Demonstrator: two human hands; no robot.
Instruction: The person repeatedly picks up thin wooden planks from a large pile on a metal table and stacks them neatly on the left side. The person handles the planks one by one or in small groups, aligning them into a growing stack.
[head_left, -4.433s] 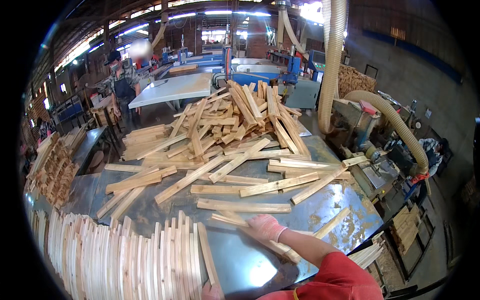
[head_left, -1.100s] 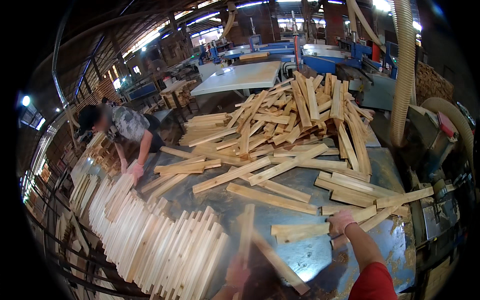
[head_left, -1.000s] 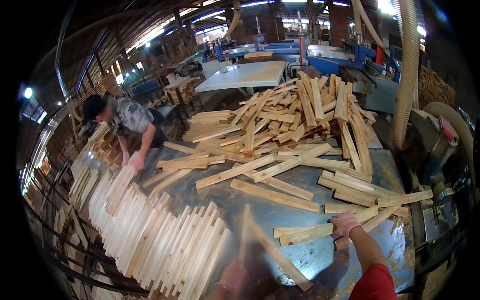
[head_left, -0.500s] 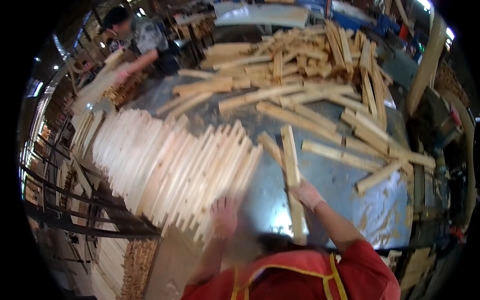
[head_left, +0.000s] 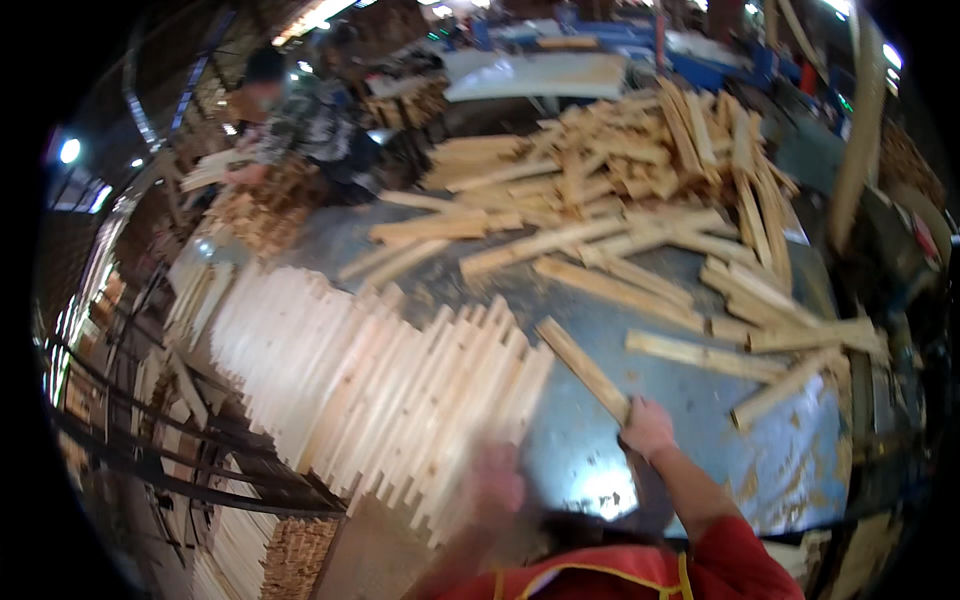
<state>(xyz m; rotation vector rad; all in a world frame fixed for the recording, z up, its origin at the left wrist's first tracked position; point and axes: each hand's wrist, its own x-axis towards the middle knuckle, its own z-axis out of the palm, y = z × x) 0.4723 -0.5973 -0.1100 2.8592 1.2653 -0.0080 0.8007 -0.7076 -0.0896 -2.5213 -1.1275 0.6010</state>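
Observation:
My right hand [head_left: 648, 428] is closed round the near end of a wooden strip [head_left: 583, 370], which slants away to the left over the metal table [head_left: 590, 440]. Motion smears my left hand [head_left: 497, 478], so its fingers cannot be made out. It is at the near right end of a wide row of pale wooden strips [head_left: 375, 385]. Those strips lie side by side with uneven ends. More loose strips [head_left: 705, 355] lie at odd angles beyond and to the right of my right hand.
A heap of wooden strips [head_left: 625, 160] rises at the table's far side. At the far left, a person [head_left: 310, 130] handles wood by a stack [head_left: 265, 205]. Dark metal bars [head_left: 190, 475] run along the left, above more stacked strips [head_left: 235, 550]. Sawdust covers parts of the table.
The strip my right hand held is no longer in that hand, which now grips the one that lay beside it. My left hand has moved right along the row's near edge. The view has shifted.

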